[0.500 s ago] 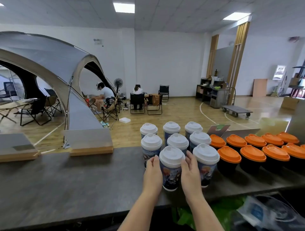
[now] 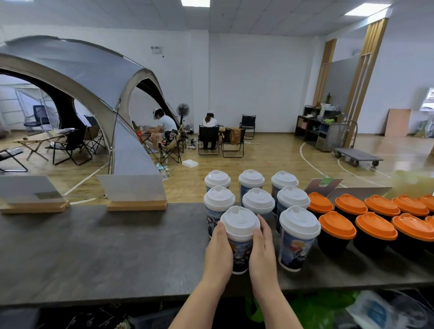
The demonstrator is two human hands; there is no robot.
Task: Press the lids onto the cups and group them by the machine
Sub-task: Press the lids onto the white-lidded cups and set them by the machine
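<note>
An indoor sports hall turned into a mock camp-and-café set.

White court lines point(image 2: 312, 162) curve across the wooden floor point(image 2: 270, 159) at centre right, under a panelled ceiling with flat lights point(image 2: 195, 2). At left stands a large grey dome tent point(image 2: 77, 70) with folding camp chairs point(image 2: 70, 148) and a folding table point(image 2: 35, 141) beneath it; two people sit at centre by a pedestal fan point(image 2: 183, 110). At right are storage shelves point(image 2: 312, 126) and a flat trolley point(image 2: 358, 156). Across the bottom runs a dark counter point(image 2: 94, 246) holding rows of lidded takeaway cups point(image 2: 258, 202), white-lidded and orange-lidded; what lies under it is too blurred to name.
</note>
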